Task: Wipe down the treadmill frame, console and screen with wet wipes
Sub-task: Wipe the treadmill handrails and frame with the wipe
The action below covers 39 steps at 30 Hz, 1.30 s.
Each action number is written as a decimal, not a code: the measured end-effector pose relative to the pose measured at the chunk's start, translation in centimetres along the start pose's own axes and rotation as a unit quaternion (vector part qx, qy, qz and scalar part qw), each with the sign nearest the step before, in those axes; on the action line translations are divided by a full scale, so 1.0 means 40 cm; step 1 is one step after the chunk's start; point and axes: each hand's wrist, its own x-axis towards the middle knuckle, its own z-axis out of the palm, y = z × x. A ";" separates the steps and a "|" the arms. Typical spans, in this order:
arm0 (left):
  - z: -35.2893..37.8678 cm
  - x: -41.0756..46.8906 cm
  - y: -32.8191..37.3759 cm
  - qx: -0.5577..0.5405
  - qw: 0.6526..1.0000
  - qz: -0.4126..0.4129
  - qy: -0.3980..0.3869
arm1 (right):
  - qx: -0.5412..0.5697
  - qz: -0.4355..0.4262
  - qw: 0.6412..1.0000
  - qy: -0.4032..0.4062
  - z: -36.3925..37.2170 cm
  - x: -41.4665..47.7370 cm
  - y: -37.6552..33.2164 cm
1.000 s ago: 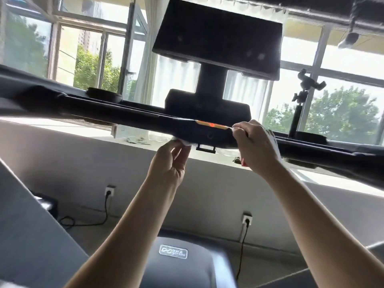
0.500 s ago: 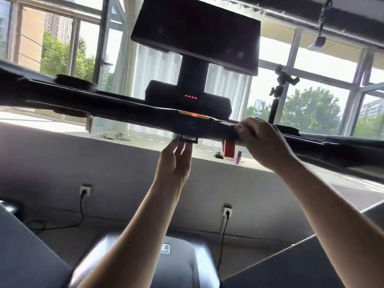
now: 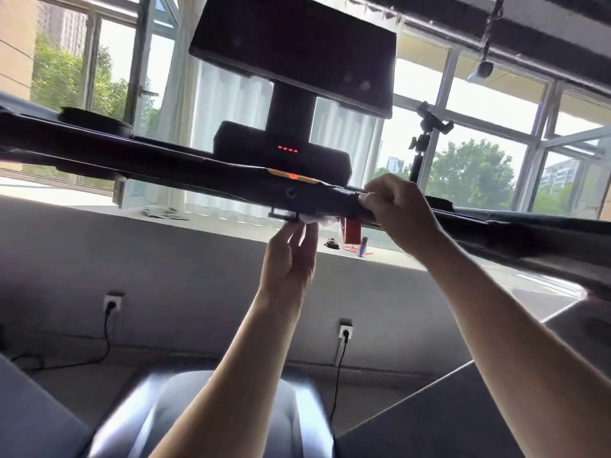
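The black treadmill crossbar runs across the view from below, with the console box showing red lights and the dark screen above it. My left hand reaches up under the bar, fingertips pressing a white wet wipe against its underside. My right hand grips the bar just right of the centre, fingers curled over its top; a sliver of white shows at the fingertips. A red safety clip hangs under the bar between my hands.
The treadmill's grey motor cover lies below. Wall sockets with black cables sit on the grey wall. A small camera mount stands on the bar's right side. Small items lie on the windowsill.
The view has swung so the console sits further left. My left hand has slid right along the bar's underside, and the wipe now shows above its fingers. My right hand keeps its grip.
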 end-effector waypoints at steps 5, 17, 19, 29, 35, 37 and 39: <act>-0.013 0.007 -0.001 -0.048 0.999 -0.007 -0.002 | 0.029 0.019 0.999 -0.011 -0.008 0.005 -0.003; -0.019 0.029 -0.063 0.067 0.996 -0.052 0.023 | 0.043 -0.008 0.999 0.009 0.000 -0.011 0.020; -0.014 0.021 -0.047 0.023 0.999 -0.039 0.005 | 0.040 -0.003 0.999 0.010 0.006 -0.010 0.019; 0.043 0.009 -0.094 0.093 0.995 -0.030 0.032 | 0.039 0.016 0.999 0.021 0.012 -0.016 0.013; 0.037 -0.012 -0.058 0.025 0.999 -0.020 -0.001 | 0.020 0.005 1.000 0.004 0.020 -0.016 0.022; 0.046 -0.004 -0.077 0.036 0.999 -0.023 0.010 | 0.021 0.004 1.000 -0.002 0.020 -0.014 0.026; 0.055 0.006 -0.092 0.069 0.997 -0.026 0.027 | 0.022 0.006 1.000 -0.004 0.017 -0.015 0.026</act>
